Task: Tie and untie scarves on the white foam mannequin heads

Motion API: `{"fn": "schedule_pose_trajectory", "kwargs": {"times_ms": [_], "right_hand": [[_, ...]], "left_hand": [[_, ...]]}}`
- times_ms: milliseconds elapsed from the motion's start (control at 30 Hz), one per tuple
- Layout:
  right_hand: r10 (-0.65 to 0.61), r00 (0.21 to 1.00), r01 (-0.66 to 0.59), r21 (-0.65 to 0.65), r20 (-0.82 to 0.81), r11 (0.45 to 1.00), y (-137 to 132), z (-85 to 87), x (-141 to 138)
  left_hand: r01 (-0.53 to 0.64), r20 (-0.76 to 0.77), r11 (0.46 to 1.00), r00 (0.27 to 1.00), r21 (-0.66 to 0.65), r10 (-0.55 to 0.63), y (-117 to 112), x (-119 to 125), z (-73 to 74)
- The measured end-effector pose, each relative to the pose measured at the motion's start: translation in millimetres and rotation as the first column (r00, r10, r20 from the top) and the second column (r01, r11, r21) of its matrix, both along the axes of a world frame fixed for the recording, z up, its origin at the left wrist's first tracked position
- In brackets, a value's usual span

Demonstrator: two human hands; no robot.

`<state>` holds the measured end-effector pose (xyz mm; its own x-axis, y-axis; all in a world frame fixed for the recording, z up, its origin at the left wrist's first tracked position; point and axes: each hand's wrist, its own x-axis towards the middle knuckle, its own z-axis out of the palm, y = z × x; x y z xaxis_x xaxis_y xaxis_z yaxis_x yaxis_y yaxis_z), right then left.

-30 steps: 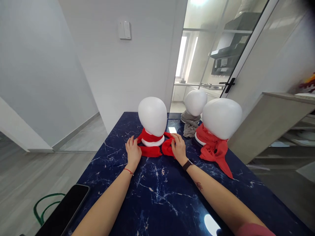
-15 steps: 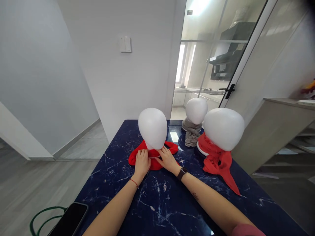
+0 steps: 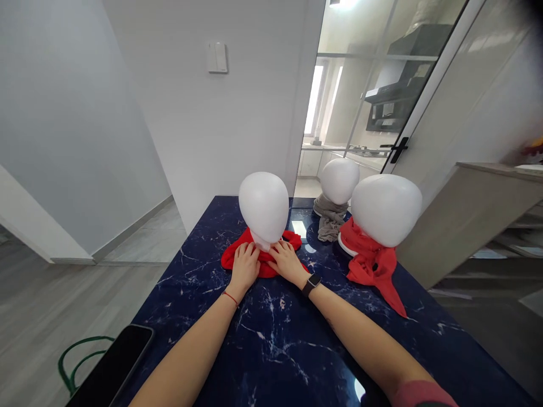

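Note:
A white mannequin head (image 3: 263,206) stands upright on the dark blue marbled table. A red scarf (image 3: 232,252) lies around its base, spread out on both sides. At the left front of the neck, my left hand (image 3: 245,264) has its fingers curled onto the scarf. My right hand (image 3: 289,262), wearing a dark watch (image 3: 312,284) on its wrist, presses its fingers on the scarf at the right front. Both sets of fingertips are close to the neck and partly hidden by the head and cloth.
To the right stands a second white mannequin head (image 3: 386,210) with a knotted red scarf (image 3: 371,263). Behind it is a third head (image 3: 340,181) with a grey scarf (image 3: 331,217). A black phone (image 3: 114,364) lies at the table's left edge, near a green cord (image 3: 68,362).
The view has tipped down slightly, so everything sits higher in it. The red cloth at the front is lower against the neck, and more white neck shows between my hands.

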<state>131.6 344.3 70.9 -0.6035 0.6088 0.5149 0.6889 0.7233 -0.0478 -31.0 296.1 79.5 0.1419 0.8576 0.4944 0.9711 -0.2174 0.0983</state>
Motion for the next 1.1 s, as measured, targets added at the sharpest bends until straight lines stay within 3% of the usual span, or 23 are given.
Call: {"fn": "schedule_pose_trajectory", "kwargs": {"times_ms": [233, 433, 500, 567, 700, 800, 867, 967, 1100], "right_hand": [[-0.072, 0.997, 0.072, -0.029, -0.015, 0.997, 4, -5.8, 3], [-0.149, 0.988, 0.145, -0.08, -0.049, 0.986, 6, -9.4, 5], [-0.166, 0.985, 0.161, -0.099, -0.047, 0.982, 6, -9.2, 5], [-0.175, 0.984, 0.17, -0.111, -0.036, 0.979, 5, -8.7, 5], [-0.188, 0.982, 0.188, -0.114, 0.008, 0.976, 4, -7.0, 7], [-0.203, 0.978, 0.207, -0.119, 0.042, 0.971, 2, -5.3, 8], [-0.203, 0.978, 0.208, -0.131, 0.052, 0.969, 2, -4.2, 9], [-0.201, 0.978, 0.207, -0.141, 0.057, 0.968, 1, -3.2, 8], [-0.16, 0.986, 0.164, -0.126, 0.04, 0.978, 1, -2.3, 8]], "left_hand": [[-0.128, 0.01, 0.992, 0.992, -0.019, 0.128, -2, -2, -5.8], [-0.15, -0.02, 0.979, 0.989, -0.136, 0.149, -1, -7, -5.9], [-0.045, -0.025, 0.992, 0.999, -0.116, 0.042, -4, -5, -2.0], [0.133, -0.045, 0.988, 0.99, -0.079, -0.137, -9, 0, 2.3], [0.475, -0.042, 0.873, 0.875, -0.109, -0.482, -19, 17, 5.4], [0.571, 0.059, 0.808, 0.82, -0.144, -0.569, -20, 25, 1.7], [0.56, 0.157, 0.821, 0.825, -0.107, -0.543, -17, 24, -1.8], [0.407, 0.285, 0.913, 0.874, 0.018, -0.395, -8, 17, -6.9], [0.165, 0.221, 0.984, 0.959, 0.063, -0.175, 1, 7, -12.6]]}}
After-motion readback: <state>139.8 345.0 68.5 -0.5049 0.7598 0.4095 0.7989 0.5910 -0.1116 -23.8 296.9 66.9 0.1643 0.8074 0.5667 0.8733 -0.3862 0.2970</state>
